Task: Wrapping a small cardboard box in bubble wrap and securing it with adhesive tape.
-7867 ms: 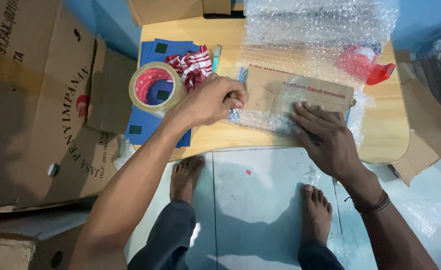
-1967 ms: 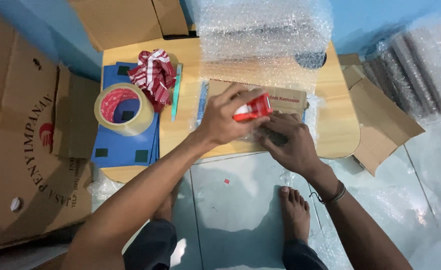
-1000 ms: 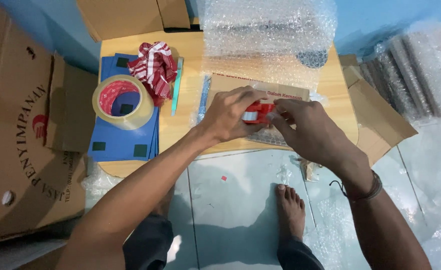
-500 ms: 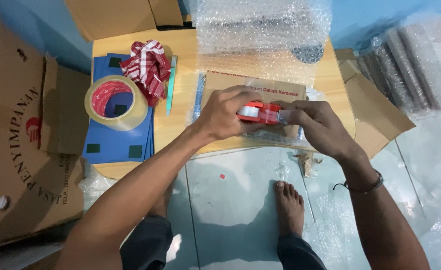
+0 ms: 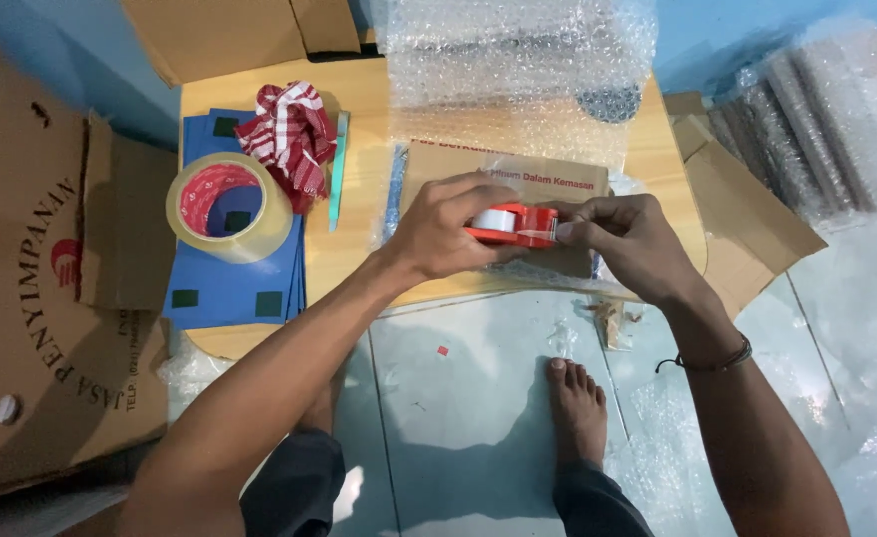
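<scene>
My left hand [image 5: 450,229] grips a red tape dispenser [image 5: 514,225] with a white roll, just above a brown cardboard parcel [image 5: 518,184] wrapped in bubble wrap on a low wooden table [image 5: 364,194]. My right hand [image 5: 625,239] pinches the clear tape end at the dispenser's right tip. Both hands hover over the parcel's front edge.
A large roll of clear tape [image 5: 227,207] rests on blue sheets [image 5: 221,283] at the left, beside a red-and-white checked cloth [image 5: 291,134] and a teal cutter [image 5: 338,169]. A bubble wrap sheet [image 5: 518,70] covers the table's back. Cardboard boxes [image 5: 40,288] stand left; bubble wrap rolls [image 5: 826,129] lie right. My bare foot [image 5: 578,408] rests on the floor.
The red dispenser, earlier lying at the table's far right, is now in my left hand over the parcel. My right hand has shifted from pressing the parcel to pinching the tape end.
</scene>
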